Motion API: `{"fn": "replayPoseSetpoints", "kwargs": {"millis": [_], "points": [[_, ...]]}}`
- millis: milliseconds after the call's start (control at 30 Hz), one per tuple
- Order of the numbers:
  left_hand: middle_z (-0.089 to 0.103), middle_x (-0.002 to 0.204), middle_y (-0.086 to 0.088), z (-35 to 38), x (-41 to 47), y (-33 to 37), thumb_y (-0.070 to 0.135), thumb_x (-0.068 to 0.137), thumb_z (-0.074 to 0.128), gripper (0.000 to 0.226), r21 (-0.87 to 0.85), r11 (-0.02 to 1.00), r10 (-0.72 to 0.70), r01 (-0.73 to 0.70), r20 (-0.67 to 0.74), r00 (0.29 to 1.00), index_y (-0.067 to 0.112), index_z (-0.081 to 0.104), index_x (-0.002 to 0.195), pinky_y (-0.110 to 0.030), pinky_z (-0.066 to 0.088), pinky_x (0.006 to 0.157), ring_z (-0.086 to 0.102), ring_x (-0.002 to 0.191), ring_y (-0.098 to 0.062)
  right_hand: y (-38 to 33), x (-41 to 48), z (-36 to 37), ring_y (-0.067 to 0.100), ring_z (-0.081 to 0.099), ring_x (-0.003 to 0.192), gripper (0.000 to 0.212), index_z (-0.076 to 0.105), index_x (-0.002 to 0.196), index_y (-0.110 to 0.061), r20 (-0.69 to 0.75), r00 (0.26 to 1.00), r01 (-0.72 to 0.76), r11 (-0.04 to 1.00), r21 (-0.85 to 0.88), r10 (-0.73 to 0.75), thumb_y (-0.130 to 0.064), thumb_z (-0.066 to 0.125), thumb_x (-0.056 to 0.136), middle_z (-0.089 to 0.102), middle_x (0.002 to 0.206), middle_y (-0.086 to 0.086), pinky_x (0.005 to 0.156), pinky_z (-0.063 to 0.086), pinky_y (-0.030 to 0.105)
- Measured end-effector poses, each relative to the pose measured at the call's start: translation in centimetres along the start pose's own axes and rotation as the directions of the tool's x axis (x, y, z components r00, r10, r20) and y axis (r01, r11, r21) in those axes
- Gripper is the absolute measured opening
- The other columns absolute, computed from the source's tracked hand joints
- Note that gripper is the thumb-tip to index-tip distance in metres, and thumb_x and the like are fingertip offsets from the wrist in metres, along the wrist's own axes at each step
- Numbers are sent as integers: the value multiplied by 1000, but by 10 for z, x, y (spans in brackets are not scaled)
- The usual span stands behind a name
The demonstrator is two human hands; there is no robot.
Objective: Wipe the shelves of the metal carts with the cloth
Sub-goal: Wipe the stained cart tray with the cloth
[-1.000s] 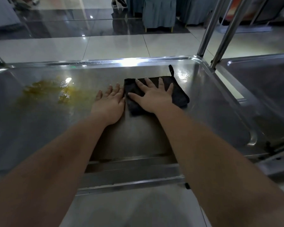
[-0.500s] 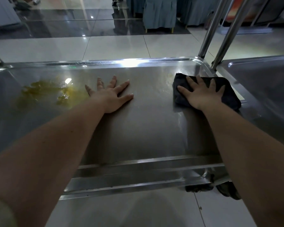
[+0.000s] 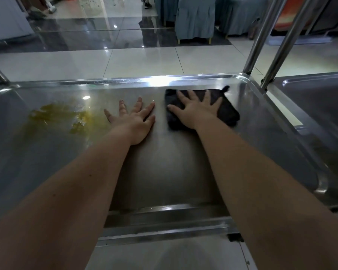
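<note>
Half a second ago the black cloth (image 3: pixel 225 108) sat against the shelf's right rim; now the right hand (image 3: pixel 197 111), flat and spread on it with no closed grip, has swept it back toward the middle, just beside the left hand (image 3: pixel 134 121), which rests open-palmed on the steel shelf (image 3: pixel 164 172). The stroke looks like a return pass. The shallow tray-like shelf holds a yellowish spill (image 3: pixel 66 117) at far left, unwiped.
</note>
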State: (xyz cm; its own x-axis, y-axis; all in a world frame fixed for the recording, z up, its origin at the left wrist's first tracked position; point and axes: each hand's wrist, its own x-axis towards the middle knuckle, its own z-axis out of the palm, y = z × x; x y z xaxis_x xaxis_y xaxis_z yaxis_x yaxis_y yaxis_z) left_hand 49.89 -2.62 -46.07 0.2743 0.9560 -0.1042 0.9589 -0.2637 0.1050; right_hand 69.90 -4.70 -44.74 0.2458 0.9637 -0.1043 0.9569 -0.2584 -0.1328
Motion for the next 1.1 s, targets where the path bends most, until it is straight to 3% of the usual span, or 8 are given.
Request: {"fn": "replayPoseSetpoints", "kwargs": {"millis": [133,300,433,600,767,833,1100], "points": [[-13,160,23,4,2,-1,73,91,11,55,-4,1000,15,-15,-14,1000,64,-5,143,-72,-15,104,-19,148,-30,27,-4,-1,33,-8,150,75,4,147,-59,0,993,115,993,-30,-115,-88,18,80,1,163,-16,112,-11,65],[-11,160,23,6,4,-1,75,89,9,56,8,1000,24,-24,-30,999,66,-6,142,-73,-14,103,-13,149,-33,125,-2,-20,34,-4,149,80,11,150,-54,-42,983,-179,984,-10,178,-88,19,78,4,163,-15,113,-7,66],[-10,161,23,8,1,2,73,90,9,54,21,1000,25,-24,-42,999,65,-6,142,-74,-12,103,-12,149,-35,115,1,-17,38,-6,148,81,9,151,-51,-41,963,-269,963,-10,268,-87,16,80,2,164,-12,111,-10,69],[-10,161,22,4,-2,4,73,92,11,55,4,1000,-1,1,-18,1000,63,-5,144,-74,-12,104,-13,149,-33,45,-29,-1,38,-12,148,77,2,150,-53,-9,999,-31,1000,2,31,-85,15,82,-3,164,-13,109,-12,68],[-9,161,23,3,-5,4,69,94,8,52,-7,1000,-6,6,-22,1000,63,-5,144,-73,-11,106,-12,149,-32,16,-78,22,35,-14,148,79,-5,144,-61,-5,971,236,970,-55,-237,-90,3,71,-6,163,-18,108,-17,65],[-10,161,23,3,-5,3,67,94,7,51,-9,1000,-3,3,-20,1000,63,-6,143,-72,-11,106,-13,149,-32,15,-70,19,33,-15,148,76,-6,143,-63,10,969,248,968,-32,-248,-90,6,73,-6,162,-19,108,-19,64],[-10,161,22,7,-4,2,64,96,10,50,2,1000,4,-4,-29,1000,63,-7,143,-72,-11,106,-14,149,-32,-9,13,2,37,-12,148,75,3,150,-55,0,998,58,998,1,-58,-85,19,83,-4,164,-13,109,-13,69]]}}
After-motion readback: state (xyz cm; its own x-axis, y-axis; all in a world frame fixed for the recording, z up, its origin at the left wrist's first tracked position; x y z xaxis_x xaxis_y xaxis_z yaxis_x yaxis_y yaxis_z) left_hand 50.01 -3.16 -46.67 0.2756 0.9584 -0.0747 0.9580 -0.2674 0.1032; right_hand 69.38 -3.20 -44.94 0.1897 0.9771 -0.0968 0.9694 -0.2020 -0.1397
